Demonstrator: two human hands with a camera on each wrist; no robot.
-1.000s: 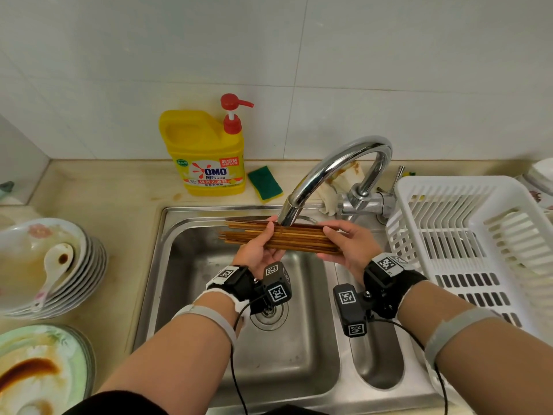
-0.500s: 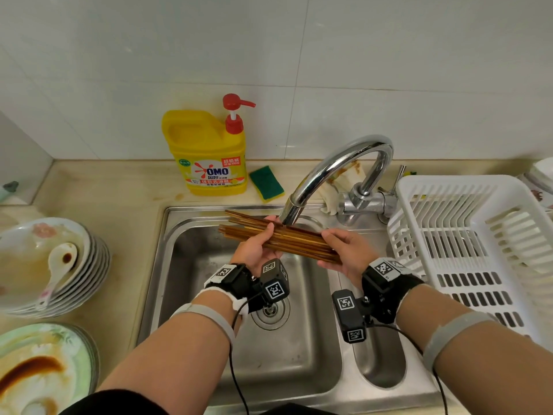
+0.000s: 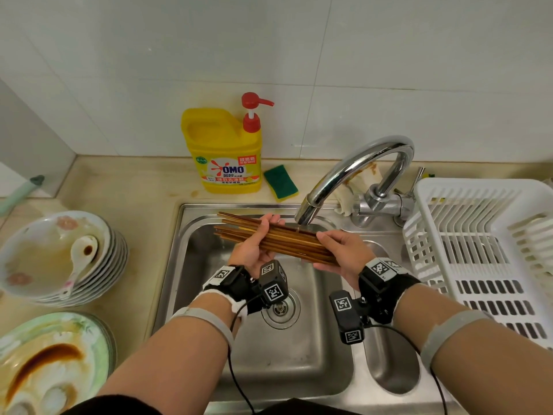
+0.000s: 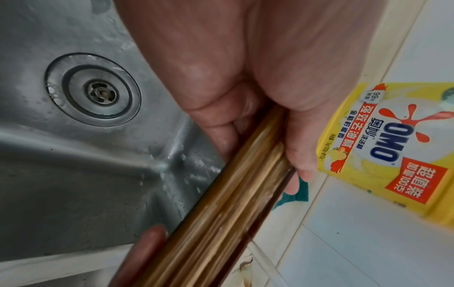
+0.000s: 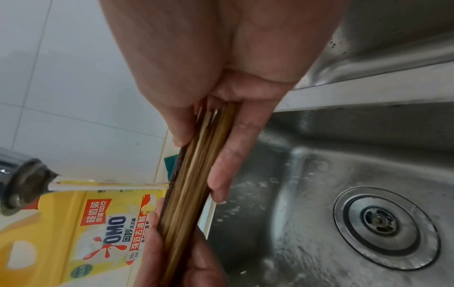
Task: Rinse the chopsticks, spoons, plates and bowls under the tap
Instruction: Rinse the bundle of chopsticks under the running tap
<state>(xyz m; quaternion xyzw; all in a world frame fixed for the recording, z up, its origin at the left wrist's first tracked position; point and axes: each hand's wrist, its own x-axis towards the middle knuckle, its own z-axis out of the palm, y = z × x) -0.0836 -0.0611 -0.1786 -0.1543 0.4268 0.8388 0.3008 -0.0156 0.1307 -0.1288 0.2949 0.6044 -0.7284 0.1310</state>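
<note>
Chopsticks: wooden bundle, held level over sink, under tap stream.
Left hand: fingers curled round bundle's left part.
Right hand: clasps right end.
Bowls, spoon: stacked, worktop left.
Plates: soiled, front left.

The chopsticks are partly hidden under both hands. The dirty plate is cut off by the picture's edge, and so is the white rack.
</note>
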